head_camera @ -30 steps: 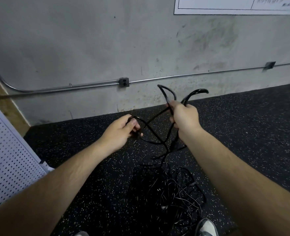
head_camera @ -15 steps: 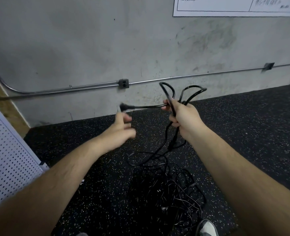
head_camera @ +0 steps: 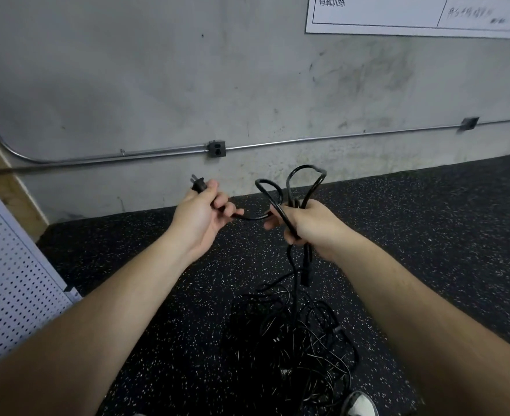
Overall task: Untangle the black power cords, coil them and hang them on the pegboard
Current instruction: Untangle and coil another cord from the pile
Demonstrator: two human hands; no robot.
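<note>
Two hands on cord (head_camera: 249, 217) now: left (head_camera: 201, 216) freshly around plug (head_camera: 198, 185), right (head_camera: 310, 223) around loops (head_camera: 307, 166)

1. The power cords (head_camera: 289, 346) are black throughout.
2. The floor (head_camera: 427, 235) is black — flecked with tiny white speckles.
3. The pegboard (head_camera: 13, 280) is white, with an even grid of dark holes.
4. The wall (head_camera: 157, 70) is grey — smudged darker in patches.

L hand (head_camera: 201, 219) grips a cord's plug end (head_camera: 199, 185), prongs up, R hand (head_camera: 309, 225) grips looped cords (head_camera: 304, 184) w/ strands hanging to tangled cord pile (head_camera: 289, 346) on speckled floor (head_camera: 427, 235), pegboard (head_camera: 10, 280) at left.
</note>
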